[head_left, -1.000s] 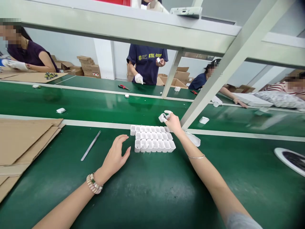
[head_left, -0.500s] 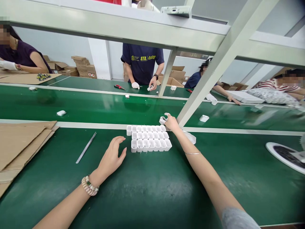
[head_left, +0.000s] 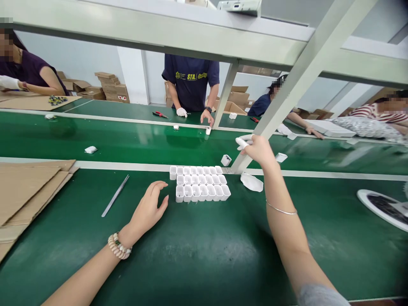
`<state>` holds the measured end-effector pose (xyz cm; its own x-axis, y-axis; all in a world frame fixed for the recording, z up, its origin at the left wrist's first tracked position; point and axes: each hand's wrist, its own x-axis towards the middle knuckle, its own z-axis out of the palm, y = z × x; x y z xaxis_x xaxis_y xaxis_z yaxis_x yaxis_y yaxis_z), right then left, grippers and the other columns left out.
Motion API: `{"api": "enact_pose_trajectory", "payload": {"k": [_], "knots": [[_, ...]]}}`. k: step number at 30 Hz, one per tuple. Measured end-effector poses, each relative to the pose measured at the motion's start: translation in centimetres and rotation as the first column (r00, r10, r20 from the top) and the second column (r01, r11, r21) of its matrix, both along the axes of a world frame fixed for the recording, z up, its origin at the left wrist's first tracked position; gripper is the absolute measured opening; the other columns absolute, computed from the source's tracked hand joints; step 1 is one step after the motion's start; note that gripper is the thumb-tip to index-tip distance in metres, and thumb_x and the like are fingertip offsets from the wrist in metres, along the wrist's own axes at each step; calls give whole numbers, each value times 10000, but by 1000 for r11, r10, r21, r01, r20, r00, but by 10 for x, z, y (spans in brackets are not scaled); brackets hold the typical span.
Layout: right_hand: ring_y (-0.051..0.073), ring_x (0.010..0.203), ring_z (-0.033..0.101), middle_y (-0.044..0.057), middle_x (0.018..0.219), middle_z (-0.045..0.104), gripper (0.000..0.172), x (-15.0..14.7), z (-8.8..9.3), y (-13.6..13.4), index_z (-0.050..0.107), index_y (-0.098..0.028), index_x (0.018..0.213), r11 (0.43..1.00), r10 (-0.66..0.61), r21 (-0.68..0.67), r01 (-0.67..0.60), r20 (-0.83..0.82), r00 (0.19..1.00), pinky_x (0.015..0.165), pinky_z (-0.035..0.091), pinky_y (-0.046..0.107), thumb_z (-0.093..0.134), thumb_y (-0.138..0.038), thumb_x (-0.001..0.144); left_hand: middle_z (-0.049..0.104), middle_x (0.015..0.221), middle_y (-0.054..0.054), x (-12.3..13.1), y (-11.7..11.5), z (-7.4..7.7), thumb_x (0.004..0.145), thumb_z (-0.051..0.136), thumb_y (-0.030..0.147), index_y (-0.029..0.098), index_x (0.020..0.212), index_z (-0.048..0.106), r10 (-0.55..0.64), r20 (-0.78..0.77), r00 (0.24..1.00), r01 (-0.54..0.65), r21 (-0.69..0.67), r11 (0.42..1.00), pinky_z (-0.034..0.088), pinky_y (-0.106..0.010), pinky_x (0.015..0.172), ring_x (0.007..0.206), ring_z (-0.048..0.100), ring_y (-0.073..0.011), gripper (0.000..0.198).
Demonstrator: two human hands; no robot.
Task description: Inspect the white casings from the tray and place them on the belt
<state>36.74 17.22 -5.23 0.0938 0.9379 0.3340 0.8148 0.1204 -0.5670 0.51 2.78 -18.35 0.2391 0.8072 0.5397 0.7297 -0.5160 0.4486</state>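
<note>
A white tray of small cups [head_left: 199, 183] lies on the green table [head_left: 204, 246] in front of me. My left hand [head_left: 149, 209] rests on the table just left of the tray, fingers loosely spread and holding nothing. My right hand [head_left: 257, 151] is raised over the conveyor's near edge, right of the tray, with white finger covers on thumb and forefinger, which are a little apart. A small white cup-like part [head_left: 226, 160] sits alone on the conveyor belt [head_left: 127, 142] just behind the tray.
Metal tweezers [head_left: 115, 195] lie left of the tray, with flat cardboard [head_left: 28, 191] further left. A white pouch [head_left: 251, 182] lies right of the tray. A slanted frame post [head_left: 287, 97] rises beside my right hand. Other people work across the belt.
My right hand let go of the small white part, which now sits on the belt, then rose and moved right. My left hand has barely moved.
</note>
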Motion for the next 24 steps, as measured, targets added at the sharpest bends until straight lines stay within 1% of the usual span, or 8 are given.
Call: {"api": "enact_pose_trajectory", "payload": {"k": [3, 5, 6, 9, 12, 14, 18, 24], "knots": [[206, 544, 685, 68, 575, 671, 590, 13, 10, -3, 681, -101, 1020, 992, 121, 3, -124, -242, 963, 524, 525, 267, 650, -635, 772, 539, 1239, -123, -1, 1, -1, 936, 481, 244, 211, 1233, 430, 0, -1, 1000, 0, 24, 1000, 525, -463, 964, 1163, 579, -261, 303], [178, 442, 642, 66, 534, 657, 633, 16, 10, -2, 697, -95, 967, 981, 173, -22, -191, -340, 924, 439, 491, 239, 637, -686, 748, 562, 1206, -118, -1, 2, -2, 934, 485, 260, 209, 1223, 441, 20, 6, 1000, -21, 27, 999, 538, -457, 934, 1123, 603, -262, 296], [169, 409, 624, 65, 515, 650, 640, 17, 9, 0, 703, -95, 943, 979, 176, -29, -199, -360, 916, 405, 471, 229, 636, -698, 739, 574, 1186, -115, -1, 2, -2, 933, 487, 270, 207, 1220, 447, 31, 10, 999, -32, 23, 999, 545, -453, 918, 1100, 615, -261, 296], [162, 382, 610, 73, 508, 652, 646, 17, 9, 1, 704, -86, 952, 982, 154, -45, -181, -350, 924, 371, 440, 212, 648, -691, 730, 602, 1139, -107, -1, 2, -4, 927, 494, 297, 198, 1198, 471, 59, 28, 998, -58, -11, 998, 560, -440, 881, 1043, 639, -252, 290], [153, 429, 638, 126, 591, 690, 637, 19, 10, -1, 686, -52, 1004, 972, 197, -61, -228, -321, 926, 429, 458, 206, 616, -647, 785, 614, 1115, -104, -1, 3, -6, 918, 503, 313, 190, 1170, 490, 89, 56, 994, -85, -72, 994, 565, -433, 864, 1018, 647, -245, 281], [147, 441, 642, 155, 622, 696, 634, 20, 10, -1, 682, -36, 1002, 969, 210, -58, -238, -305, 929, 448, 458, 204, 607, -632, 797, 614, 1115, -103, -1, 4, -7, 916, 507, 321, 189, 1162, 494, 107, 66, 992, -99, -126, 987, 564, -436, 864, 1015, 648, -240, 278], [147, 415, 630, 152, 609, 688, 629, 21, 8, 0, 694, -50, 973, 983, 147, -62, -171, -287, 947, 431, 453, 201, 646, -639, 756, 613, 1123, -106, -1, 5, -9, 913, 515, 323, 190, 1158, 501, 125, 84, 989, -105, -216, 971, 562, -447, 871, 1013, 647, -233, 279], [152, 421, 632, 171, 593, 685, 598, 19, 7, 1, 701, -46, 965, 984, 136, -72, -162, -278, 951, 460, 468, 242, 636, -611, 780, 609, 1110, -97, -1, 5, -8, 903, 535, 276, 195, 1142, 508, 106, 92, 990, -84, -221, 972, 551, -439, 902, 1016, 639, -217, 254]]}}
